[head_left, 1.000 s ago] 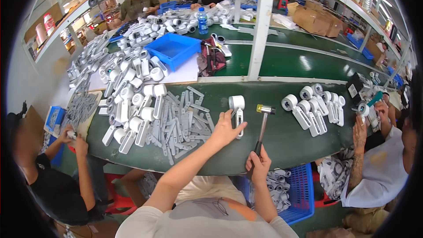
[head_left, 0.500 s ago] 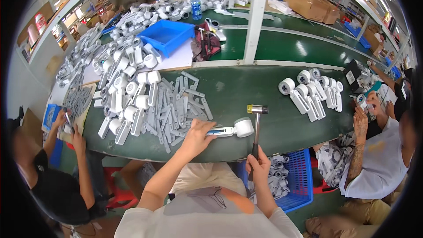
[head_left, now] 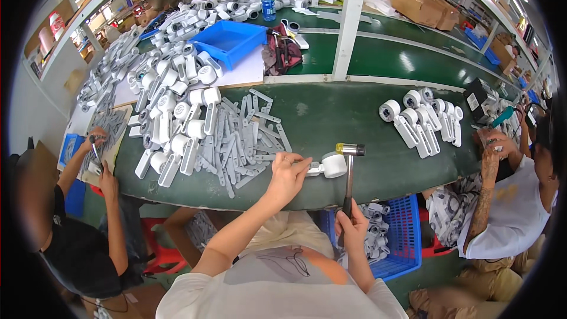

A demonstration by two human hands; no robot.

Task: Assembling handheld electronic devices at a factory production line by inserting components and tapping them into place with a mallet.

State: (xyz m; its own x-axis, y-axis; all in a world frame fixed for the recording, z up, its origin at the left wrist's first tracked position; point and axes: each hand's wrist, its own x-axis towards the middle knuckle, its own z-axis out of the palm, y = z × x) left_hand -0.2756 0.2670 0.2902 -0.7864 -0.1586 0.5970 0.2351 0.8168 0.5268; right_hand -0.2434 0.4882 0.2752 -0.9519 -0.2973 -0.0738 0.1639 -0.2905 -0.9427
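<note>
On the green table in front of me lies a white handheld fan (head_left: 335,166) with a round head, its handle pointing left. My left hand (head_left: 287,178) is closed over that handle, fingers toward the head, and hides most of it. My right hand (head_left: 353,224) grips the dark handle of a hammer (head_left: 349,180). The hammer stands roughly upright in view, its metal head with a yellow end just beside and above the fan's round head; whether they touch I cannot tell. Left of my left hand is a pile of flat grey strips (head_left: 233,147).
Many white fans (head_left: 177,124) are heaped at left; several more (head_left: 419,118) lie at right. A blue tray (head_left: 227,41) and blue bottle (head_left: 267,3) stand behind. A blue basket (head_left: 407,236) of parts is below the table edge. Co-workers sit on both sides; a white post (head_left: 348,23) rises ahead.
My left hand has slid right along the fan's handle, closer to the round head, covering more of it. The hammer head has come slightly nearer the fan. The view has shifted a little.
</note>
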